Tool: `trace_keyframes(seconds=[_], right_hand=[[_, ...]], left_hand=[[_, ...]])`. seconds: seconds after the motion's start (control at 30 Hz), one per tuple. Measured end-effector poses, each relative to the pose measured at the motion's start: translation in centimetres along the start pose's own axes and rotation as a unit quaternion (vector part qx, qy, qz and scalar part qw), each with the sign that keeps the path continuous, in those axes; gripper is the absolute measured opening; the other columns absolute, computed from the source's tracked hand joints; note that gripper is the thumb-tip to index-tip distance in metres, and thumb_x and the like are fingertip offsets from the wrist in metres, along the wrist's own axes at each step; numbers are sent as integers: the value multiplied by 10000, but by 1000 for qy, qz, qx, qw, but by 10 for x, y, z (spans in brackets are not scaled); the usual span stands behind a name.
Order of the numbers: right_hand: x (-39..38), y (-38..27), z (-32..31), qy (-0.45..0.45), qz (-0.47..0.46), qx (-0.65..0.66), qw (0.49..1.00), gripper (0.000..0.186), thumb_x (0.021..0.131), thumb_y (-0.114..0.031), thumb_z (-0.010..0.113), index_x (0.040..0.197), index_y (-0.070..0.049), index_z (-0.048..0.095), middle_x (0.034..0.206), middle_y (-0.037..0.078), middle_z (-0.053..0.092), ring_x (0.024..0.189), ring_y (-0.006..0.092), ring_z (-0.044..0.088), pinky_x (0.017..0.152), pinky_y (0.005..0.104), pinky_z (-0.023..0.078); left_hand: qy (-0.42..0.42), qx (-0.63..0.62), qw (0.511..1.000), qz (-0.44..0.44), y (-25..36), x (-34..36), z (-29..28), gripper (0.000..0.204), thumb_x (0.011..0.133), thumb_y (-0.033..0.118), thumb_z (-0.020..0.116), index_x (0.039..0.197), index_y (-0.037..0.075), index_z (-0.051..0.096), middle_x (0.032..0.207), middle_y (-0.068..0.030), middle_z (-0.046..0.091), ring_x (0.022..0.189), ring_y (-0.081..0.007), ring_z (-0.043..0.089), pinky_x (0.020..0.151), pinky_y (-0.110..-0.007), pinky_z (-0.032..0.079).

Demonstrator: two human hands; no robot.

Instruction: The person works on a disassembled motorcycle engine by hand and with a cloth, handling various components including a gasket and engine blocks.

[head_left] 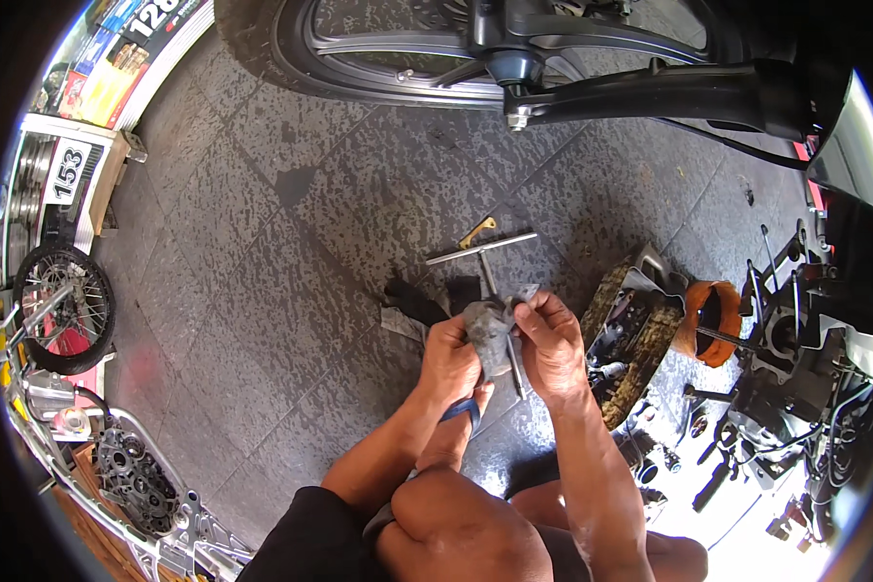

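Low in front of me, my left hand (452, 359) grips a grimy grey object (487, 335), perhaps a rag or glove. My right hand (553, 344) pinches its upper right end, with a lighter flap at the fingertips. Beneath them a steel T-handle tool (480, 253) lies on the floor, its crossbar just beyond the hands and its shaft partly hidden. A small yellow item (477, 231) lies past the crossbar. Dark cloths (412, 303) lie beside my left hand.
A motorcycle front wheel (291, 48) and fork stand ahead. At right are a parts tray (619, 349), an orange cylindrical container (718, 354) and scattered engine parts (776, 388). At left are a spoked wheel (60, 339) and metal engine parts (131, 466).
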State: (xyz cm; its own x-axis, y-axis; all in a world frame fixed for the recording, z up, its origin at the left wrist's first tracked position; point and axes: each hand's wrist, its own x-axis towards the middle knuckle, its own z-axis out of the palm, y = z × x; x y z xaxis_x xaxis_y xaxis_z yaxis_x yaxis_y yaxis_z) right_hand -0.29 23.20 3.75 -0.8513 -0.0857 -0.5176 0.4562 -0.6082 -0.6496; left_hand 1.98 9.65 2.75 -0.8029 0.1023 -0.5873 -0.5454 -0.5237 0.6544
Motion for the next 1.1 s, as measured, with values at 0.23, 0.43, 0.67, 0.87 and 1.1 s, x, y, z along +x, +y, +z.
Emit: trace_keyframes(seconds=[0.23, 0.43, 0.67, 0.87, 1.1], right_hand=[[-14, -29, -3, -52, -41, 126, 990, 39, 915, -63, 665, 946, -63, 642, 883, 51, 665, 785, 162, 627, 741, 300, 494], [-31, -42, -3, -52, -29, 106, 993, 86, 895, -85, 697, 946, -40, 645, 856, 75, 670, 784, 175, 641, 760, 313, 515], [-64, -77, -8, 4, 23, -335, 942, 172, 916, -104, 675, 1018, 14, 602, 899, 35, 659, 843, 82, 594, 733, 244, 489], [-95, -125, -23, 57, -23, -515, 855, 221, 928, -115, 654, 1071, 49, 618, 910, 126, 727, 806, 163, 703, 720, 306, 563], [-140, -172, -33, 180, 54, -633, 751, 208, 905, -151, 686, 1015, 25, 687, 871, 154, 723, 808, 175, 708, 710, 303, 564]], left_hand=[[72, 741, 626, 233, 38, -4, -40, 399, 778, 101, 689, 1157, 9, 611, 1175, -172, 597, 1096, -364, 563, 918, -455, 457], [-71, 504, 777, 371, 62, 1, 4, 388, 857, 12, 625, 1241, -1, 575, 1173, -179, 604, 1024, -311, 607, 891, -366, 496], [-285, 131, 949, 12, 43, 13, 37, 365, 916, 4, 627, 1273, -35, 563, 1042, -112, 657, 860, -127, 619, 757, -276, 522], [-300, -3, 951, -70, -7, 17, 86, 129, 919, -10, 632, 1047, -20, 611, 873, -64, 643, 789, -115, 617, 689, -269, 517], [-478, 209, 849, 88, -27, 17, 140, 87, 900, 10, 653, 985, -6, 646, 837, -79, 655, 777, -133, 645, 679, -284, 526]])
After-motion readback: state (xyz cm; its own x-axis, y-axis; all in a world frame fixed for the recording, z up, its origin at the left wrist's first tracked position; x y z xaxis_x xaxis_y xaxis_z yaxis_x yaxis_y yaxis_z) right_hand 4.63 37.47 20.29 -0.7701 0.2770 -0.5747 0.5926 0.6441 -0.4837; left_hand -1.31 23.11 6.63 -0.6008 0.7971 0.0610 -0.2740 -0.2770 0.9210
